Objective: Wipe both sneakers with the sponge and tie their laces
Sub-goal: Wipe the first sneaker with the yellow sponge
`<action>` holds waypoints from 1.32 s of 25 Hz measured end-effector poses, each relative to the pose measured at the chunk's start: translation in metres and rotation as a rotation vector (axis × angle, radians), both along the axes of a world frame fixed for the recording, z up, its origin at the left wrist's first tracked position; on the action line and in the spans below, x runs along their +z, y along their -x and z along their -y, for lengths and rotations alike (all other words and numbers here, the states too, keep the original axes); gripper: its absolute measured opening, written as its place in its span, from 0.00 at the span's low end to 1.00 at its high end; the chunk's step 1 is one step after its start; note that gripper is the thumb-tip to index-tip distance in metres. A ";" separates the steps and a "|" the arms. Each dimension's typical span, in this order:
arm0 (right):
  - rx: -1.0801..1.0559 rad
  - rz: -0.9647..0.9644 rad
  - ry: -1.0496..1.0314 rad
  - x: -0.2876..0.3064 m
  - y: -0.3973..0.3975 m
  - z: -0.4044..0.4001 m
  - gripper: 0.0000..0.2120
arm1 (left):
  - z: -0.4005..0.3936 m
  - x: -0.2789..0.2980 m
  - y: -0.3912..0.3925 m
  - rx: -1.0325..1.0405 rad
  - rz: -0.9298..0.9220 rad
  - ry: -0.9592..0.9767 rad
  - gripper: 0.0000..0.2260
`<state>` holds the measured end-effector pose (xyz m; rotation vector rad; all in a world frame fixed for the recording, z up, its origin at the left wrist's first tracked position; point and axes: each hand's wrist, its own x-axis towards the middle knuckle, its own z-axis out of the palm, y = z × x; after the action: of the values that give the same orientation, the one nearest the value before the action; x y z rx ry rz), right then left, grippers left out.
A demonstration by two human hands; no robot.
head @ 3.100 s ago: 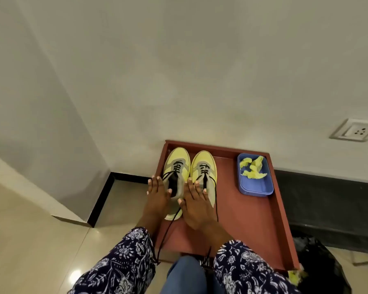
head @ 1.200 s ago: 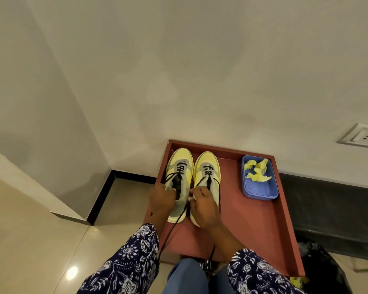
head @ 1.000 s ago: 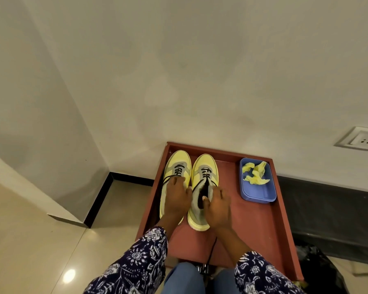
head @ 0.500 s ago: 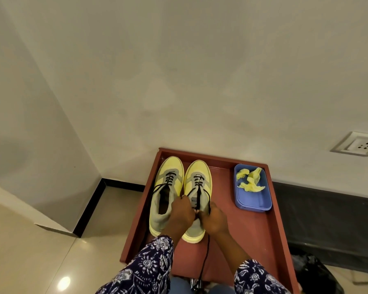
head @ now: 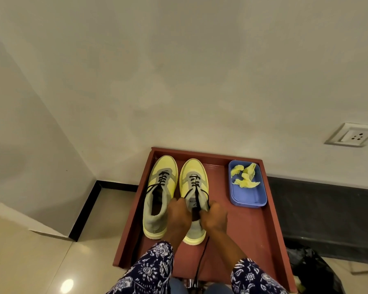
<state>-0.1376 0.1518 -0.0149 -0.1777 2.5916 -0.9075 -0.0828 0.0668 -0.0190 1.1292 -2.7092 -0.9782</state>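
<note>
Right now both hands are close together over the mouth of the right sneaker [head: 192, 183]. The left hand [head: 179, 217] has its fingers curled at the left side of the tongue, and the right hand [head: 214, 217] is curled at the other side; each seems to pinch a strand of the black laces [head: 194, 183], though the fingertips are hidden behind the knuckles, so the exact grip is hard to read. One loose lace end [head: 201, 259] trails down past the heel toward the near edge of the tray [head: 253, 240].

Just beside it, touching or nearly so, stands the left sneaker [head: 159, 187], its laces slack and untied, one strand hanging over its left side. Both shoes point at the wall. Well to the right, in the far corner of the tray, a blue dish [head: 249, 198] holds torn yellow sponge pieces [head: 244, 175].

My guess is that tying has only just begun on the right shoe. Trouble could come from the trailing end: if it snags under the sole or on the tray's edge, the pull would come up uneven and the knot would sit loose. A hard tug could also drag the light shoe toward the person and knock its neighbour.
</note>
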 end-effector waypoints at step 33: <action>-0.183 -0.371 0.227 0.026 0.007 -0.012 0.15 | 0.018 0.040 0.003 0.204 -0.360 -0.129 0.12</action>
<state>-0.1447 0.1640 0.0114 -0.1876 2.8714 -1.3487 -0.0863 0.0487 0.0214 1.0971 -2.2325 -1.2022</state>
